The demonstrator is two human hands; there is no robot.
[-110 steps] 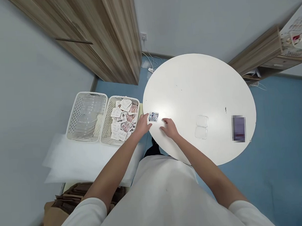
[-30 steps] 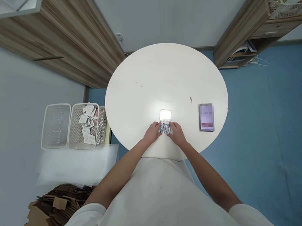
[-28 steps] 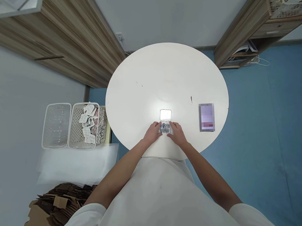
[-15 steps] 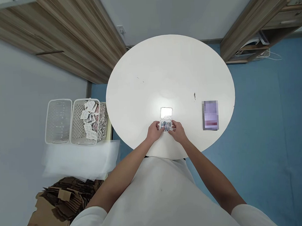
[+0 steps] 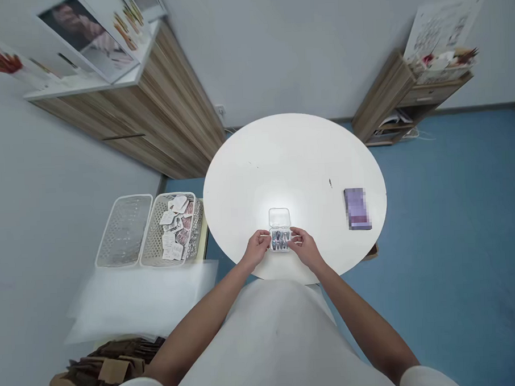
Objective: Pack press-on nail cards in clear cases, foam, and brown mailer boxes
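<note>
And here we are at the near edge of the white table [image 5: 290,157], with the clear case [image 5: 279,217] lying open right in front of the person, lid swung back to the far side. Big change from nearly four seconds ago! Back then the case sat off to the right on its own, and the nail-shaped pieces [image 5: 280,240] lay apart from it, over by the table's left edge. Now they're in the near half of the case, two rows of them, dark and silvery.

To the hands: the left hand [image 5: 257,249] is at the case's left side, thumb and fingertips apart from each other. Half a second ago that thumb reached over the near left corner, across the pieces; now it's drawn back to the edge. Over on the other side, the right hand [image 5: 306,249] has its thumb and index finger at the right rim, also spread apart. Is either one clamping the plastic? From up here I can't tell.

The glare on the lid has faded too; it was a bright white patch, and now it's see-through. The purple item [image 5: 358,209] stays put on the table's right side, pixelated. Away to the left, the perforated basket [image 5: 154,240] keeps its pile of cards [image 5: 173,245], and the view now takes in the top of the wood-grain cabinet [image 5: 180,99].
</note>
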